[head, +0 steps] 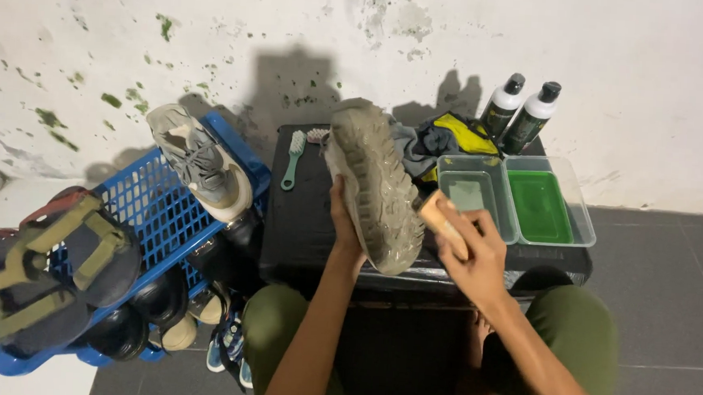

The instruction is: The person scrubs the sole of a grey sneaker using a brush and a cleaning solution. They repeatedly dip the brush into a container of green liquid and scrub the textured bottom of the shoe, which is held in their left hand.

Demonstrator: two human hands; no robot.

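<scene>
Left hand (344, 221): wrapped round the side of a muddy shoe (373, 182), thumb up along its edge; gripping it firmly.
Shoe: sole facing up twd camera, tread caked grey-brown, toe end low nr the lap, heel end up by the wall; held over the front of a black box (305, 219).
Right hand (469, 249): fingers clenched on a wooden-backed brush (440, 215); brush touching the shoe's right edge, nr mid-sole.
Box top, back: green-handled brush (292, 160) lying at back left, a second small brush (318, 135) just beside it; crumpled grey and yellow cloths (436, 142) behind the shoe.
Box top, right: two clear tubs side by side, touching; left tub (472, 189) w/ pale greenish water, right tub (545, 203) w/ bright green liquid.
Bottles: two dark bottles (518, 112) w/ white shoulders & black caps, leaning on the wall just behind the tubs.
Left of box: blue plastic basket (164, 210), tilted, w/ a grey sneaker (199, 164) on its upper rim; olive strap sandals (34, 272) on its lower end; more shoes tucked underneath.
Legs: green trousers (583, 334), knees either side of the box.
Floor: dark grey tiles at right, white tiles at left.
</scene>
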